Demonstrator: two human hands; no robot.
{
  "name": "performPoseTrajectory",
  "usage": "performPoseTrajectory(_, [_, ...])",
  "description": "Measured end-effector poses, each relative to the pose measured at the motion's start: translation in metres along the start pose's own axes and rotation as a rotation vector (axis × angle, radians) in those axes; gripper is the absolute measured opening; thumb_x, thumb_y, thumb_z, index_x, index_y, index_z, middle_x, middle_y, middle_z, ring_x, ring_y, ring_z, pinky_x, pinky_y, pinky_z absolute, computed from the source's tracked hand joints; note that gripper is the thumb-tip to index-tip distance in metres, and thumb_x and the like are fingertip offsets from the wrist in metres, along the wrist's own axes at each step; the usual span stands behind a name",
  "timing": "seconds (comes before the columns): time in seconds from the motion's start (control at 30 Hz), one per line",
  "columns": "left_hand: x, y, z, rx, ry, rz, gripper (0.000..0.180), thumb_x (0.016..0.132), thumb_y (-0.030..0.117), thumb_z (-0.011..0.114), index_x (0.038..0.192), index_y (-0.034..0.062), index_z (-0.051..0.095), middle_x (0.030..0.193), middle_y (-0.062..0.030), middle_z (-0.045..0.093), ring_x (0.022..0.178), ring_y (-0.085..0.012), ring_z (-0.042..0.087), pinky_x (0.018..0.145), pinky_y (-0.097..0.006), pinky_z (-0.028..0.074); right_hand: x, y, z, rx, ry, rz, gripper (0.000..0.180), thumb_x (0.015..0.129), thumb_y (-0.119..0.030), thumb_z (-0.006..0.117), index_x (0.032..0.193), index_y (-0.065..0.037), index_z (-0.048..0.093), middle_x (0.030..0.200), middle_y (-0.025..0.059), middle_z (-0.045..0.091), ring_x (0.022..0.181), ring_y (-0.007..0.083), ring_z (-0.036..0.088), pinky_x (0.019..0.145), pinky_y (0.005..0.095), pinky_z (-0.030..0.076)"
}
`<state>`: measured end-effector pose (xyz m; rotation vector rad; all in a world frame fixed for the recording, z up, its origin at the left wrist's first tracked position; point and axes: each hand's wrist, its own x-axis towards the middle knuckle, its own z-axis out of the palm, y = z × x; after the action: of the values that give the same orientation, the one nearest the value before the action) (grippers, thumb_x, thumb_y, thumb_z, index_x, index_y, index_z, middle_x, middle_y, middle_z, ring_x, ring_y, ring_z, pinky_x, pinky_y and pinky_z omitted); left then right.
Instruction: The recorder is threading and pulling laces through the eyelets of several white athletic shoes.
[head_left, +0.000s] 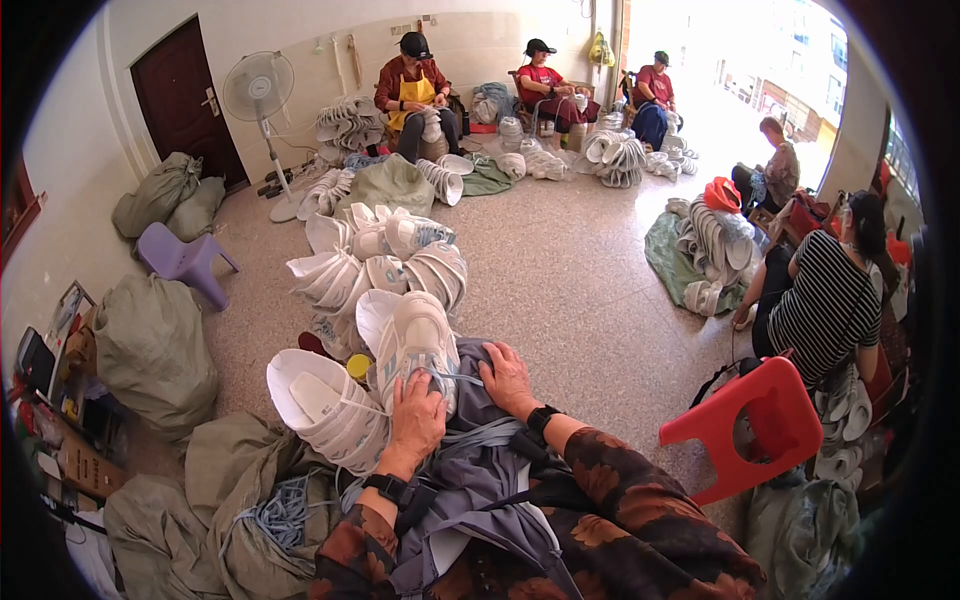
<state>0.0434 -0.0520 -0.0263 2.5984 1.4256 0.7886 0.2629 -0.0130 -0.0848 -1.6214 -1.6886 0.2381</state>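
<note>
A white shoe upper (422,335) with pale blue-grey trim rests in front of me, its toe pointing away. My left hand (418,412) is closed at its lacing opening, with the fingertips on a blue-grey shoelace (456,377). The lace runs from there across to my right hand (508,380), which is bent and closed about it beside the upper, above grey cloth (475,410) on my lap. Left of my left hand leans a nested stack of white uppers (325,410). More blue-grey laces (285,515) lie bunched on a sack at lower left.
Beyond the upper stands a large pile of white uppers (385,260). A red stool (745,425) is at my right, a purple stool (185,260) at far left. Bulging sacks (155,350) line the left side. Several people sit at work around the room; a fan (262,100) stands by the wall.
</note>
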Motion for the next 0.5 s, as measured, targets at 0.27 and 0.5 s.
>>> performPoseTrajectory(0.27, [0.0004,0.0027,-0.0028,0.002,0.006,0.011,0.020,0.091,0.020,0.061,0.088,0.0013,0.067,0.133,-0.0206,0.055,0.136,-0.0355,0.043,0.116,-0.057,0.023,-0.0001,-0.0001,-0.0001,0.004,0.002,-0.005,0.048,0.094,-0.031,0.058,0.134,-0.005,0.056,0.136,0.0205,0.054,0.127,0.0393,0.050,0.106,0.0488,0.040])
performPoseTrajectory(0.5, [0.0009,0.0032,-0.0032,-0.001,0.010,0.016,0.020,0.091,0.020,0.061,0.088,0.0013,0.067,0.133,-0.0208,0.055,0.135,-0.0356,0.044,0.116,-0.057,0.023,0.0002,0.0010,0.0003,-0.004,0.010,-0.013,0.048,0.094,-0.032,0.058,0.134,-0.005,0.055,0.137,0.0211,0.054,0.127,0.0395,0.050,0.106,0.0488,0.040])
